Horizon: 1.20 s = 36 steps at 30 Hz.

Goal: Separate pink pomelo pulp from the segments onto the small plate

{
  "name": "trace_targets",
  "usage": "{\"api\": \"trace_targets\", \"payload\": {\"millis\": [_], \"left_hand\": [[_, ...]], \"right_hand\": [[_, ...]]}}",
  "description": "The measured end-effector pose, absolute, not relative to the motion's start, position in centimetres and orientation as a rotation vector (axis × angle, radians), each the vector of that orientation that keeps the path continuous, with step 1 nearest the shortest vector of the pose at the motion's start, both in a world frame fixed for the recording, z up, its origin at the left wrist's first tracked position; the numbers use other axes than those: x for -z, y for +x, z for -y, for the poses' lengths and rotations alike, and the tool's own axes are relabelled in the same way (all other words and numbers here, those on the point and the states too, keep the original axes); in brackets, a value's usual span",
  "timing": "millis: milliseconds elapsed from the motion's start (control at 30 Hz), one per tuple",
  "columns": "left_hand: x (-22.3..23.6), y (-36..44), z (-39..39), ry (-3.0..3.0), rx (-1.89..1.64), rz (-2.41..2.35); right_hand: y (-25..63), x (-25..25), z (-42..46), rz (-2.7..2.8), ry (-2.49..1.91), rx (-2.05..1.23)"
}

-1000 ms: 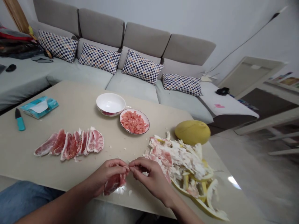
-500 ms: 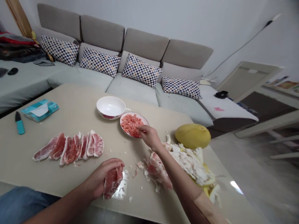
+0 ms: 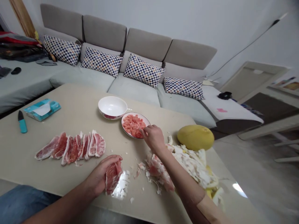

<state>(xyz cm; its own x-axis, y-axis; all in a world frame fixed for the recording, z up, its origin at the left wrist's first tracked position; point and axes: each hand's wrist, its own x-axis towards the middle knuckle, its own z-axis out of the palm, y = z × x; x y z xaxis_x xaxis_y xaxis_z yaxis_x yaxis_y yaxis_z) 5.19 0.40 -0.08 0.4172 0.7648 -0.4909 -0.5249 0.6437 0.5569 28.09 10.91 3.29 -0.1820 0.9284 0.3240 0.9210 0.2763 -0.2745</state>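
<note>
My left hand (image 3: 102,174) is closed around a peeled pink pomelo segment (image 3: 112,176), held just above the table's near edge. My right hand (image 3: 153,137) is stretched out to the rim of a small plate (image 3: 124,118) holding pink pomelo bits (image 3: 133,125); its fingers are curled and pinched together at the plate's edge, and what is in them I cannot make out. A row of several peeled segments (image 3: 72,145) lies to the left. A heap of white pith and peel (image 3: 187,161) lies under and right of my right forearm.
An empty white bowl (image 3: 112,107) stands behind the plate. A whole yellow pomelo (image 3: 195,137) sits at the right table edge. A teal tissue pack (image 3: 42,109) and teal-handled knife (image 3: 22,123) lie far left. A grey sofa with checked cushions (image 3: 142,70) runs behind the beige table (image 3: 77,99).
A second ago both hands met at the segment near the table edge. My right hand then reached out to the plate of pomelo bits and stays there; my left hand keeps the segment.
</note>
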Motion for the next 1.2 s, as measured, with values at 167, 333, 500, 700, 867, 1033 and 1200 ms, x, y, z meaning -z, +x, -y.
{"api": "trace_targets", "payload": {"millis": [167, 333, 500, 700, 867, 1033, 1200], "left_hand": [[-0.5, 5.4, 0.0, 0.402, -0.865, -0.764], [-1.4, 5.8, 0.8, 0.389, -0.852, -0.706], [-1.2, 5.9, 1.2, 0.396, -0.837, -0.677], [-1.5, 5.9, 1.3, 0.365, -0.851, -0.734], [-1.3, 6.0, 1.5, 0.467, -0.845, -0.77], [-0.8, 6.0, 1.5, 0.598, -0.825, -0.868], [-1.0, 5.9, 1.4, 0.626, -0.808, -0.826]], "right_hand": [[24.5, -4.0, -2.7, 2.136, -1.421, -0.489], [21.6, -3.3, 2.3, 2.136, -1.354, -0.596], [21.2, -2.6, 2.6, 2.104, -1.366, -0.47], [21.4, -2.6, 3.2, 2.002, -1.351, -0.599], [21.1, -2.7, 3.4, 1.931, -1.347, -0.701], [21.3, -3.0, 2.6, 1.583, -1.42, -1.172], [22.1, -1.9, 1.7, 0.959, -1.158, -1.775]]}}
